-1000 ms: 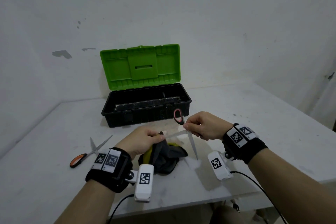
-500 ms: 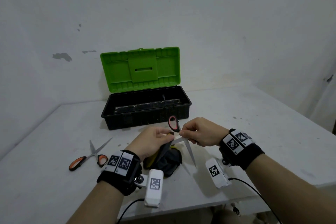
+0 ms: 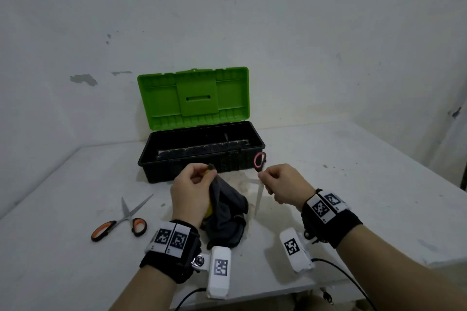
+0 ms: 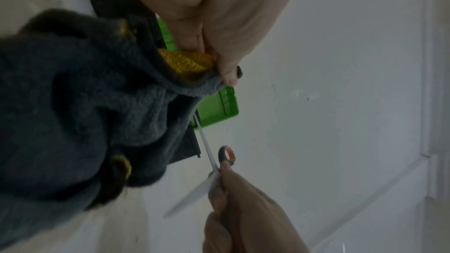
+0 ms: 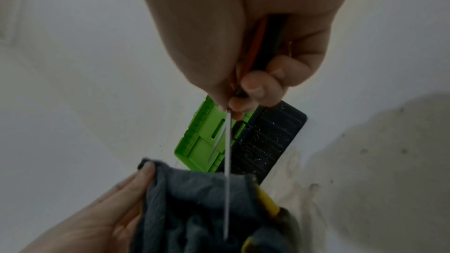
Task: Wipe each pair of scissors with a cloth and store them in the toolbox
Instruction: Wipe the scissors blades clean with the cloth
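My left hand (image 3: 193,189) pinches a grey and yellow cloth (image 3: 227,214) by its top, and the rest hangs down onto the table. My right hand (image 3: 283,182) grips a spread pair of scissors (image 3: 259,193) with a red-lined black handle ring (image 3: 259,160) sticking up. In the left wrist view the scissors (image 4: 207,147) run from the cloth (image 4: 85,113) to the right hand (image 4: 243,209). In the right wrist view one thin blade (image 5: 227,170) crosses in front of the cloth (image 5: 202,209). The toolbox (image 3: 202,149), black with a green lid, stands open behind my hands.
A second pair of scissors (image 3: 121,219) with orange and black handles lies spread on the white table (image 3: 353,184) to the left of my left hand. The wall rises close behind the toolbox. The table's front edge is just below my wrists.
My hands have drawn apart: the left lifted the cloth up and left off the blade, the right moved the scissors to the right. The blades were in the cloth before.
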Tool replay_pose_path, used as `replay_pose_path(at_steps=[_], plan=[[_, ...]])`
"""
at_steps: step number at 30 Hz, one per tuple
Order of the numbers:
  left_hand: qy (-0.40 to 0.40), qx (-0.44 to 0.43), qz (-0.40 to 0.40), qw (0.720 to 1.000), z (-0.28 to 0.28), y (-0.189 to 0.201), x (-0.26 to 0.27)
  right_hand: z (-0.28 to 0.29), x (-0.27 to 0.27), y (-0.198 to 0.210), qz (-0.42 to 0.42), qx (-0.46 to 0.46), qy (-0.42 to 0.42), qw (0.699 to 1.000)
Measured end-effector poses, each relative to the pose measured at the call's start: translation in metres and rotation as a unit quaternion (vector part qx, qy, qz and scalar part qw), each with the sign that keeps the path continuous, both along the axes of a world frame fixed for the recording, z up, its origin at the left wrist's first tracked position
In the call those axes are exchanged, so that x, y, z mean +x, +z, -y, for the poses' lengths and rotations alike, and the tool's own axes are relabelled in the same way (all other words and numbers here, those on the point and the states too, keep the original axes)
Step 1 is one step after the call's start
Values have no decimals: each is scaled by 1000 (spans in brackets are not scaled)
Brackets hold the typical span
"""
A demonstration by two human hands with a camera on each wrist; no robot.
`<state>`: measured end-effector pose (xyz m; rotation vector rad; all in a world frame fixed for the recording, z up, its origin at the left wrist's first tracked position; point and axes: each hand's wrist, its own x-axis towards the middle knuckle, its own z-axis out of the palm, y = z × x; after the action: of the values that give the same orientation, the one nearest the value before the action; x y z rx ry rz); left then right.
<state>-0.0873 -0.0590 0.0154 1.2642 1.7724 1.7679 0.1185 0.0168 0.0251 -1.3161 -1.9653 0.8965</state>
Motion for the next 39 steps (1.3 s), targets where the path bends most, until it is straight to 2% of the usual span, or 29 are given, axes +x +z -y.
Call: replay_pose_path(at_steps=[2, 6, 10, 13, 17, 22, 27, 30, 33, 35, 37, 39], plan=[[-12, 11, 9, 1000, 0, -2, 10, 3, -6, -3, -29, 6, -19, 999], [-26, 37, -23, 999, -2, 2, 23, 9, -13, -7, 10, 48, -7, 999], [-48, 47, -119, 991, -6, 2, 20, 13, -13, -1, 12, 58, 10, 998], [-78, 28, -186, 979, -6, 0, 21, 14, -13, 5, 11, 59, 38, 997], [-73, -5, -280, 957, -9, 4, 25, 16, -13, 9, 34, 67, 63, 995], [-25, -58, -222, 973, -13, 13, 9, 14, -5, 8, 72, 76, 46, 993], [21, -55, -200, 978, -17, 10, -17, 5, 5, 16, 5, 71, -17, 997], [39, -52, -174, 983, -16, 6, -22, 8, 6, 20, -10, 39, 12, 999], [-4, -29, -172, 985, -13, 10, -12, 14, 0, 20, 31, 30, 56, 997], [-82, -19, -170, 982, -9, 15, -2, 16, -6, 19, 63, 51, 65, 995], [-151, -34, -185, 971, -7, 19, 7, 16, -9, 21, 69, 71, 66, 993], [-184, -61, -201, 960, -6, 19, 9, 16, -10, 24, 56, 73, 74, 993]])
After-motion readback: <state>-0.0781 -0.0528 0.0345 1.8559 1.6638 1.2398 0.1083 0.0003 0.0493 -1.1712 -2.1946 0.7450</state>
